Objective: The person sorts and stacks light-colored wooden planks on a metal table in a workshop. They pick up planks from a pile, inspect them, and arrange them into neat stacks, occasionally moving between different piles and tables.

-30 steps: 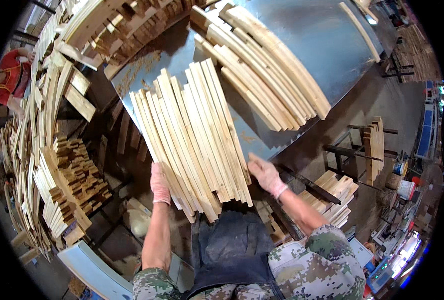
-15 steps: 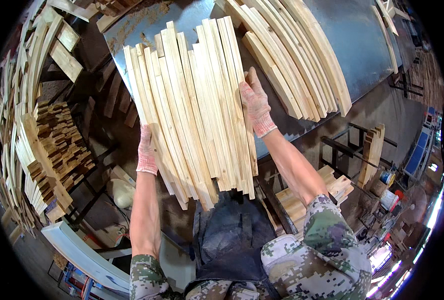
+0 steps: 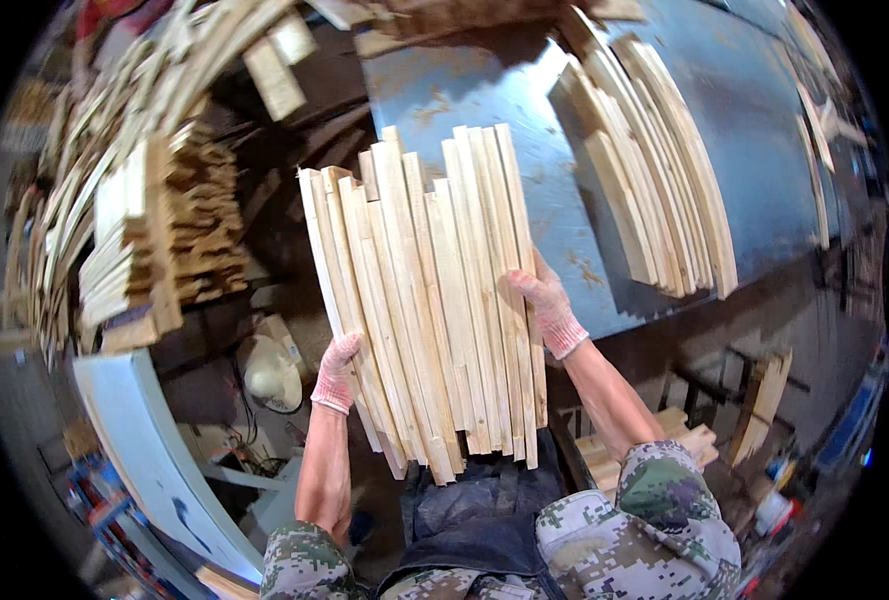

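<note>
Between my two gloved hands I hold a wide bundle of pale wooden strips [image 3: 430, 310], side by side, with uneven ends. My left hand [image 3: 339, 370] presses the bundle's left side near its lower part, thumb on top. My right hand [image 3: 542, 298] grips the right side a bit higher, its thumb over the outer strips. The fingers beneath the wood are hidden. The bundle's lower ends hang over my dark apron [image 3: 485, 500], and its upper part overlaps the blue metal table [image 3: 465, 95].
More wooden strips [image 3: 655, 170] lie in a row on the table at the right. A large stack of strips [image 3: 200, 225] stands at the left. A pale blue curved panel [image 3: 165, 450] is at the lower left, near a white rounded object [image 3: 270, 375]. Boards [image 3: 695, 440] lie below my right arm.
The bundle and both my hands sit lower and further right in view. The view has turned to the left, and the table and stacks have shifted. My hold on the wood is unchanged.
</note>
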Demonstrator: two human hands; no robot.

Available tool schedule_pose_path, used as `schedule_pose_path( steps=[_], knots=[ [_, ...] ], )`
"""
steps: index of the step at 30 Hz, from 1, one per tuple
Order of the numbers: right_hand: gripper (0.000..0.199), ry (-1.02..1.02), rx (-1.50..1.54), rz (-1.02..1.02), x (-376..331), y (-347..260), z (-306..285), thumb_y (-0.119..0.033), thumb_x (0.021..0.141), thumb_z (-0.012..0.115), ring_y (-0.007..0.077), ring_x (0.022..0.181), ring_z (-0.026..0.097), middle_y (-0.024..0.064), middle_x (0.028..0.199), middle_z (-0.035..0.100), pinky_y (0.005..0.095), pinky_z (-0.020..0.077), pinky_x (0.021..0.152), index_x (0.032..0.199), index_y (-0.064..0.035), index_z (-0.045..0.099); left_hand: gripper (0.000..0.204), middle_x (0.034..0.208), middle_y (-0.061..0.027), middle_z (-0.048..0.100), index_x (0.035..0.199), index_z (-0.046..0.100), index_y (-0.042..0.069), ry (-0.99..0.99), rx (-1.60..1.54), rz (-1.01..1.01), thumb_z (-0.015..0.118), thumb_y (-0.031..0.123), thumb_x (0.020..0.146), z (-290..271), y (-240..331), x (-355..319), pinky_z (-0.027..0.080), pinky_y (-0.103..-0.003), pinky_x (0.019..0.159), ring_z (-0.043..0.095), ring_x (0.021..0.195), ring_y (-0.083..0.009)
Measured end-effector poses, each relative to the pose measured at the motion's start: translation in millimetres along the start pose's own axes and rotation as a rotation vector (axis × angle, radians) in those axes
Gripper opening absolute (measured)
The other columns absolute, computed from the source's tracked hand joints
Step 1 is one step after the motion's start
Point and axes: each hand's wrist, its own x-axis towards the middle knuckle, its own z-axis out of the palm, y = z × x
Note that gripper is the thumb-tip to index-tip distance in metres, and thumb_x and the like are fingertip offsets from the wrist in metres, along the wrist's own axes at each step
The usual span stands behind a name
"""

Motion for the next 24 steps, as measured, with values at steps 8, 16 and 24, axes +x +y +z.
schedule_pose_path(
  steps=[8,16,24],
  knots=[
    [0.069,-0.407,-0.047,-0.069,-99,-33,190,-0.022,0.094,0.072,0.0164,0.103,0.067,0.0046,0.12,0.069,0.0322,0.0565,0.092,0.157,-0.0023,0.048,0.074,0.13,-0.0054,0.072,0.149,0.059,0.002,0.067,0.014,0.403,0.081,0.032,0.085,-81,46,-226,0.052,-0.037,0.107,0.068,0.119,-0.0175],
    [0.05,-0.885,-0.2,-0.088,-218,64,404,-0.03,0.096,0.071,0.021,0.094,0.07,0.0079,0.106,0.071,0.0361,0.0588,0.087,0.136,-0.0007,0.06,0.089,0.136,-0.0078,0.066,0.157,0.052,0.004,0.178,-0.169,0.92,0.089,0.034,0.082,-288,-39,-432,0.049,-0.039,0.112,0.062,0.124,-0.0218],
    [0.018,-1.187,-0.353,0.158,-280,246,612,-0.027,0.096,0.072,0.0113,0.078,0.059,-0.0017,0.086,0.064,0.0265,0.047,0.075,0.098,-0.0094,0.068,0.082,0.135,-0.0096,0.064,0.153,0.051,0.006,0.639,-0.48,0.906,0.085,0.034,0.084,-374,-112,-629,0.053,-0.039,0.106,0.063,0.119,-0.0206]
  ],
)
